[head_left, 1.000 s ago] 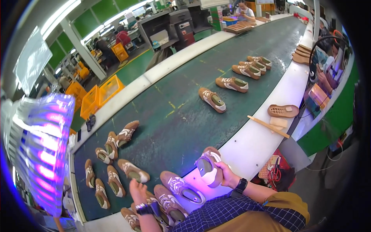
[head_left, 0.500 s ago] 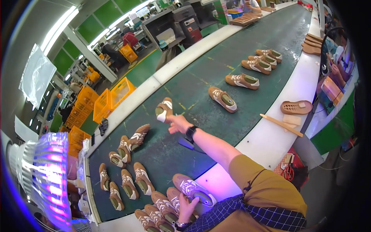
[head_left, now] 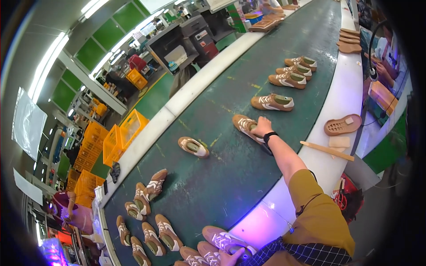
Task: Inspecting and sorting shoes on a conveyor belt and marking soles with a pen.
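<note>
Factory hall with green wall panels, strip lights and stacked yellow crates [head_left: 126,135] along the far side; a long dark green conveyor belt [head_left: 222,177] runs through it, edged by a white rail [head_left: 337,111]. Largest group on the belt: a cluster of tan-and-white sneakers [head_left: 151,221] at the near end, loosely placed, some touching. Further up, four sneakers lie in a spaced row [head_left: 290,73]. One lone sneaker [head_left: 193,146] lies sole-side toward the far edge, apart from the rest; half a second ago it was in the right hand over this stretch of belt, so it has been released there. Right hand [head_left: 262,128] has since moved along the belt and now rests on the next sneaker [head_left: 246,126], fingers curled over its collar; grip looks closed on it, shoe still on the belt. Left hand [head_left: 233,256] at the lower edge, fingers wrapped on a near sneaker [head_left: 224,240], as before. On the rail: a loose brown sole [head_left: 341,125], a wooden stick [head_left: 327,150]. Judgement: one shoe set out, work passing to the next.
</note>
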The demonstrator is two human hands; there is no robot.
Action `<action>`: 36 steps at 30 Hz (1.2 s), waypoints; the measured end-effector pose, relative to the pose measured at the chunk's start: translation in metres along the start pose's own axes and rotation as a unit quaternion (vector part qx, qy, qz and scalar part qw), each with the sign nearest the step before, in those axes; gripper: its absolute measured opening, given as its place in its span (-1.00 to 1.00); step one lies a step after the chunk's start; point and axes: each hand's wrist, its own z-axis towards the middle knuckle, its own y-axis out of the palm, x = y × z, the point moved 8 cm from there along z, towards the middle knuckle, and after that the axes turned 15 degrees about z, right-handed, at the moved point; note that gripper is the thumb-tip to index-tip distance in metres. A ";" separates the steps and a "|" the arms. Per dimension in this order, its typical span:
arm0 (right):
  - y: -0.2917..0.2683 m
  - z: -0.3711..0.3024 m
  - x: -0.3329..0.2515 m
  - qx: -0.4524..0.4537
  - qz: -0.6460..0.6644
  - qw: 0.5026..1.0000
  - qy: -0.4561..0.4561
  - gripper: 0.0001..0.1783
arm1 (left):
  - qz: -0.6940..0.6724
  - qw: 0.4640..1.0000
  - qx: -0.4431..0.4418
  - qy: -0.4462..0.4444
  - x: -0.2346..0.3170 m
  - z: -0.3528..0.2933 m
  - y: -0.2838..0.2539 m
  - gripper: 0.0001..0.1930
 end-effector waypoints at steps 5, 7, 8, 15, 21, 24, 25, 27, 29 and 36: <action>0.017 -0.006 0.025 -0.122 0.074 0.988 0.054 -0.27 | -0.105 0.993 0.047 0.019 -0.005 0.002 0.004 -0.50; 0.015 -0.011 0.019 -0.124 0.069 0.988 0.066 -0.25 | -0.155 0.985 0.067 0.010 -0.009 0.004 0.004 -0.42; 0.015 -0.016 0.018 -0.121 0.068 0.988 0.071 -0.23 | -0.182 0.980 0.079 0.006 -0.011 0.003 0.004 -0.38; 0.048 -0.160 0.012 -0.350 0.571 0.712 0.210 -0.44 | -0.452 0.882 0.136 0.003 0.012 0.000 -0.018 -0.15; -0.006 -0.340 -0.032 -0.428 0.628 0.612 0.218 -0.30 | -0.547 0.823 0.065 0.143 0.025 -0.019 -0.034 -0.10; -0.031 -0.399 -0.054 -0.474 0.607 0.603 0.209 -0.24 | -0.581 0.798 0.028 0.159 0.014 -0.032 -0.031 -0.03; -0.040 -0.413 -0.060 -0.477 0.592 0.615 0.209 -0.22 | -0.579 0.797 0.019 0.171 0.017 -0.041 -0.032 -0.02; -0.056 -0.436 -0.075 -0.505 0.585 0.603 0.200 -0.16 | -0.570 0.799 0.006 0.190 0.022 -0.055 -0.034 0.01; -0.072 -0.447 -0.083 -0.500 0.583 0.612 0.188 -0.14 | -0.556 0.806 0.005 0.201 0.031 -0.067 -0.036 0.02; -0.070 -0.481 -0.076 -0.526 0.616 0.552 0.197 -0.32 | -0.508 0.791 -0.185 0.286 0.107 -0.043 0.005 -0.20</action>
